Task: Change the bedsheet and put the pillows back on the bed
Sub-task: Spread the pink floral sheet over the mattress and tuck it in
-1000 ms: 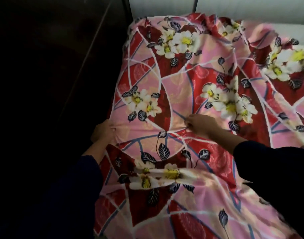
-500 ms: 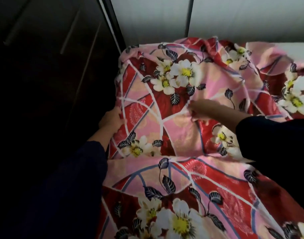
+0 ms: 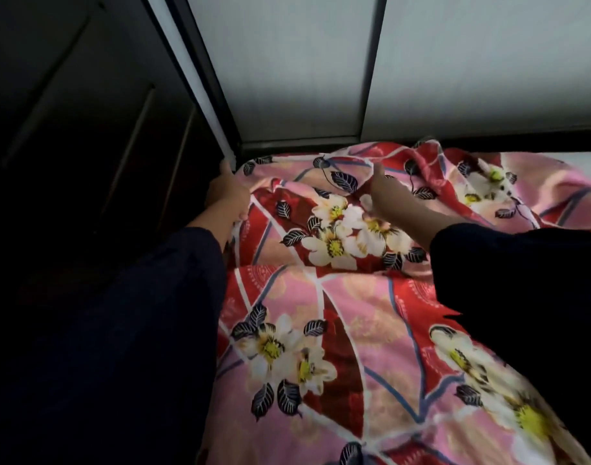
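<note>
I see the bedsheet [image 3: 337,313], pink and red with white flowers, spread under and between both hands, its long axis running from me toward the wall and its far end rumpled into folds. Beyond the hands stand pale wall panels [image 3: 287,62]; left of the left hand, a dark cabinet [image 3: 69,129] crowds that edge. Bare white mattress [image 3: 585,159] shows far right of the right hand. The left hand [image 3: 228,196] grips the sheet's edge at the far corner. The right hand [image 3: 384,193] has its thumb up and fingers buried in a fold, so I can't tell its grip.
</note>
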